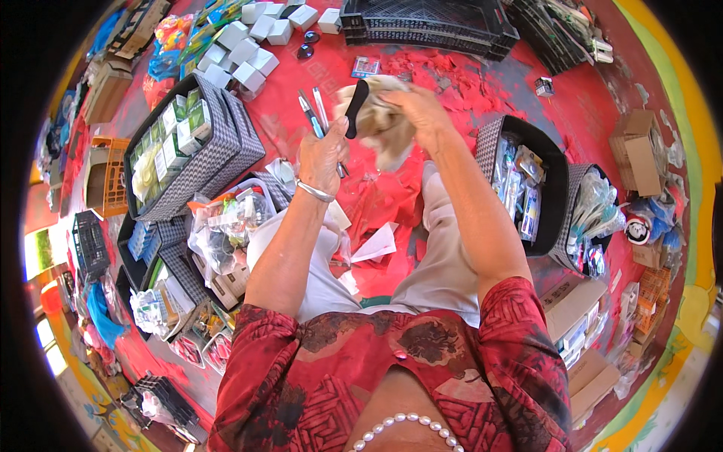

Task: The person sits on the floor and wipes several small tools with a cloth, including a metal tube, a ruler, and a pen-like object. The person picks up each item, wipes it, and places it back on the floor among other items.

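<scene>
My left hand (321, 160) is closed around several slim pens (309, 113), which stick out above and below the fist. A black, flat, elongated piece with rounded ends (358, 109) stands up beside its thumb; what it is I cannot make out. My right hand (418, 113) grips a crumpled beige cloth (388, 135), slightly blurred, just right of the black piece. Both hands are raised in front of me, over the red floor covering (384, 196). Part of the cloth is hidden behind the black piece.
Patterned baskets of boxed goods (192, 162) stand at the left, with a plastic bin of bagged items (233, 222) nearer me. Another basket (520, 188) is at the right. White boxes (248, 75) and a black crate (429, 34) lie farther off. Cardboard boxes (636, 154) line the right.
</scene>
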`<state>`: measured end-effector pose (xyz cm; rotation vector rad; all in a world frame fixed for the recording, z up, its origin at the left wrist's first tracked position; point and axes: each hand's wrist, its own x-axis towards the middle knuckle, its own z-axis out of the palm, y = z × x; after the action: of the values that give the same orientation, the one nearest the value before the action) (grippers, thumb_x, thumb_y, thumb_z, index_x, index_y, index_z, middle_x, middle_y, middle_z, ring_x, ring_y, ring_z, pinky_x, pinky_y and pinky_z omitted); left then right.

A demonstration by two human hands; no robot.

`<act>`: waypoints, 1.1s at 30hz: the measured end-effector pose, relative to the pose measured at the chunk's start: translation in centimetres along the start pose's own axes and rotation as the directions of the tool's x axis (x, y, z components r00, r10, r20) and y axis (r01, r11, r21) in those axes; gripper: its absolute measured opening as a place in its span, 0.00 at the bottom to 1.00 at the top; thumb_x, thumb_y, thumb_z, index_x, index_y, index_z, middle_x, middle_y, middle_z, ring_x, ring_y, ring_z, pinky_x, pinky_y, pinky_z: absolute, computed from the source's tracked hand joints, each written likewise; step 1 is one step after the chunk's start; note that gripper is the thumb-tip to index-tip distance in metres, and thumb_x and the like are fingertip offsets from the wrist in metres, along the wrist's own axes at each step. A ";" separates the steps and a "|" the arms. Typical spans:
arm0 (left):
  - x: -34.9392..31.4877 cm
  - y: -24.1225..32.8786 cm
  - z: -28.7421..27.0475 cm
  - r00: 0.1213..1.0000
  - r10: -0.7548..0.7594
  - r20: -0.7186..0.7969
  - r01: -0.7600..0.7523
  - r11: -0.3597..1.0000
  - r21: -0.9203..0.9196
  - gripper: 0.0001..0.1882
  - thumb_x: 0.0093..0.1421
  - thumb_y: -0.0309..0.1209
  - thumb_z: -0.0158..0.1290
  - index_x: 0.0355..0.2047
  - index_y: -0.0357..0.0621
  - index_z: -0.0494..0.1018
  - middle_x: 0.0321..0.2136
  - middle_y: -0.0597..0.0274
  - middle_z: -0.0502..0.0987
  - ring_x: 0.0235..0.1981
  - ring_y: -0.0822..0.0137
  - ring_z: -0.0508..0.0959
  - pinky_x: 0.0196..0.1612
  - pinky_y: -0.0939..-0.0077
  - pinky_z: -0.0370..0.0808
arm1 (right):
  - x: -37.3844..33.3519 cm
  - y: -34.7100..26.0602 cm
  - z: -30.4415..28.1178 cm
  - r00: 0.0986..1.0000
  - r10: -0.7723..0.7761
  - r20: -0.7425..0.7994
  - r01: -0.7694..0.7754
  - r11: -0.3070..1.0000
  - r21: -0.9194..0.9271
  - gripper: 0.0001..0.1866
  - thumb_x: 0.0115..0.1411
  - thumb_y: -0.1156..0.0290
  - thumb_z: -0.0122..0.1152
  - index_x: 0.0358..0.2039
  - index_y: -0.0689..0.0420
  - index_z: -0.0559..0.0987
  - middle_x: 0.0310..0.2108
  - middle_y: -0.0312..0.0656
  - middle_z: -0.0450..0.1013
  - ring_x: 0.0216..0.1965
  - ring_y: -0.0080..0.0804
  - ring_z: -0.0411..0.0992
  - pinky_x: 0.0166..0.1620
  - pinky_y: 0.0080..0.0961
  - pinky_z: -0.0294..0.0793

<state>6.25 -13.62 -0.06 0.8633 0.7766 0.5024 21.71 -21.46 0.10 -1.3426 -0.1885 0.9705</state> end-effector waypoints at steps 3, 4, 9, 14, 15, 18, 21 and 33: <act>0.1 0.0 -0.1 0.998 -0.044 -0.049 0.041 0.998 -0.056 0.10 0.56 0.31 0.51 0.19 0.48 0.65 0.09 0.76 0.57 0.09 0.81 0.56 0.13 0.86 0.53 | -0.7 0.9 2.2 0.910 0.111 0.401 -0.217 0.949 0.231 0.18 0.52 0.61 0.60 0.39 0.59 0.75 0.34 0.35 0.72 0.32 0.21 0.69 0.36 0.20 0.69; 0.3 0.0 -0.2 0.998 -0.002 -0.066 -0.001 0.999 -0.034 0.09 0.55 0.31 0.53 0.20 0.47 0.67 0.09 0.75 0.59 0.09 0.80 0.58 0.12 0.84 0.52 | -1.0 1.3 2.9 0.932 0.036 0.360 -0.097 0.984 0.152 0.18 0.50 0.61 0.61 0.38 0.59 0.75 0.33 0.35 0.73 0.31 0.21 0.70 0.35 0.20 0.70; 0.7 -0.1 -1.1 0.999 -0.018 -0.042 0.019 1.000 0.003 0.09 0.53 0.33 0.55 0.22 0.43 0.69 0.10 0.74 0.61 0.09 0.80 0.58 0.12 0.85 0.52 | -2.0 2.1 4.4 0.978 -0.201 0.048 0.206 0.940 -0.273 0.17 0.35 0.62 0.65 0.27 0.57 0.79 0.23 0.45 0.75 0.27 0.32 0.74 0.33 0.30 0.71; 0.6 0.4 -0.7 0.990 -0.014 -0.137 0.024 0.997 0.069 0.09 0.53 0.34 0.55 0.24 0.44 0.70 0.10 0.77 0.55 0.10 0.82 0.53 0.14 0.86 0.48 | -2.9 0.3 4.1 0.818 -0.575 -0.004 0.422 0.605 -0.675 0.15 0.35 0.64 0.64 0.27 0.56 0.79 0.23 0.47 0.74 0.27 0.42 0.73 0.33 0.33 0.71; 0.6 0.8 -0.6 0.991 0.071 -0.114 -0.066 0.997 0.046 0.09 0.54 0.34 0.55 0.27 0.42 0.70 0.10 0.77 0.55 0.09 0.82 0.53 0.13 0.86 0.48 | -3.1 -0.1 4.0 0.752 -0.660 0.001 0.439 0.499 -0.747 0.16 0.37 0.64 0.63 0.28 0.57 0.79 0.23 0.47 0.74 0.27 0.42 0.73 0.33 0.32 0.71; 0.2 2.0 -0.5 0.970 0.241 -0.017 -0.240 0.969 0.055 0.16 0.54 0.32 0.54 0.40 0.34 0.70 0.10 0.77 0.58 0.09 0.84 0.53 0.12 0.89 0.47 | -3.2 -1.3 3.2 0.894 -0.431 0.125 0.372 0.556 -0.743 0.15 0.31 0.65 0.62 0.22 0.58 0.78 0.22 0.49 0.74 0.27 0.47 0.72 0.32 0.37 0.71; -0.2 2.6 -0.3 0.956 0.271 0.113 -0.290 0.930 0.224 0.14 0.55 0.29 0.53 0.40 0.33 0.70 0.16 0.77 0.64 0.13 0.87 0.56 0.14 0.92 0.48 | -3.1 -1.6 2.8 0.960 -0.119 0.255 0.264 0.694 -0.670 0.17 0.27 0.67 0.63 0.21 0.63 0.78 0.20 0.49 0.73 0.25 0.40 0.73 0.28 0.34 0.71; -0.4 3.5 -0.8 0.932 0.313 0.182 -0.357 0.711 0.606 0.10 0.53 0.30 0.54 0.31 0.34 0.74 0.17 0.74 0.68 0.16 0.83 0.62 0.18 0.87 0.56 | -3.9 -2.1 2.7 0.908 -0.004 0.419 0.303 0.697 -0.649 0.22 0.27 0.62 0.63 0.23 0.66 0.78 0.23 0.51 0.74 0.25 0.37 0.74 0.27 0.31 0.71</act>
<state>5.06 -11.54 2.68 1.6736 0.7348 0.5346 18.65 -21.95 4.25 -1.7709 -1.0680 1.0529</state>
